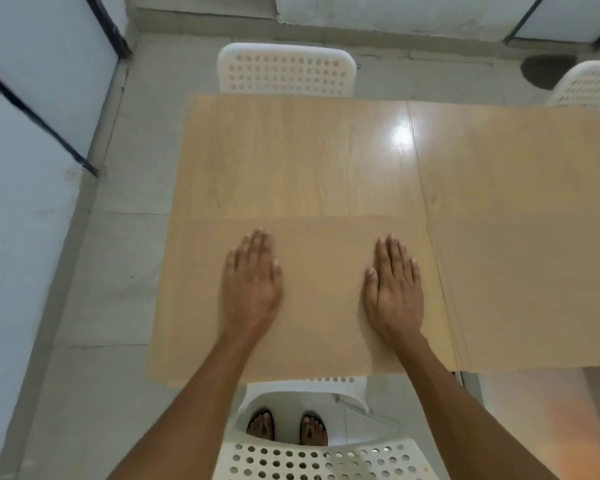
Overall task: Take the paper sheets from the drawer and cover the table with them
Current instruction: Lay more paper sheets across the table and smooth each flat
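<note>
A tan paper sheet (321,299) lies on the near left part of the wooden table (291,157), overhanging its front and left edges a little. My left hand (253,289) and my right hand (394,292) both rest flat on this sheet, palms down, fingers stretched forward, holding nothing. More tan paper (520,237) covers the right part of the table, its left edge running beside my right hand. The far left part of the tabletop shows bare glossy wood grain with a light glare. No drawer is in view.
A white perforated chair (286,69) stands at the table's far side, another (589,86) at the far right. A third white chair (326,459) is right below me, with my feet under it. Pale walls with dark frames (39,123) close off the left.
</note>
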